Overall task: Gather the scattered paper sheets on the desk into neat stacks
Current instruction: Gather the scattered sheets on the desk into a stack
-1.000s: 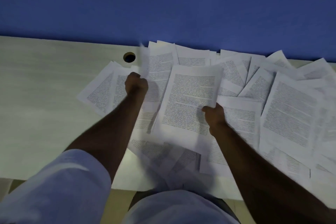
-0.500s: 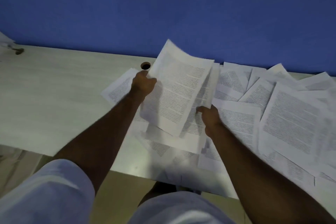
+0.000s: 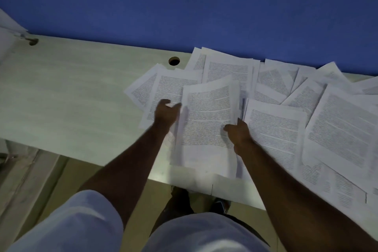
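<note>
- Printed white paper sheets point(image 3: 337, 129) sprawl across the right half of the desk, overlapping at all angles, and the spread runs off the right edge of the view, so its full extent is cut off.
- Next, the pale wood-grain desk point(image 3: 71, 92) under them: its left half is bare, it backs onto a flat blue wall point(image 3: 184, 6), and its near edge slants across the view.
- Text on every page is too small and blurred to read.
- Front and centre, a gathered bundle of printed pages point(image 3: 208, 125) sits raised and tilted over the loose sheets, its lower end hanging past the desk's near edge.
- How many pages are in that bundle cannot be counted; only stepped edges show along its right side.
- Right hand point(image 3: 238, 133) is clamped on the bundle's right edge, thumb on top of the page, fingers hidden beneath.
- Left hand point(image 3: 165, 112) is at the bundle's left edge, fingers loosely curled and spread, gripping nothing that can be seen; motion blur smears the fingertips.
- Smaller now: a round cable hole point(image 3: 174, 61) in the desk, just left of the far sheets.
- A second cable hole point(image 3: 33, 42) sits near the far left corner, beside a partly cropped white object too cut off to identify.
</note>
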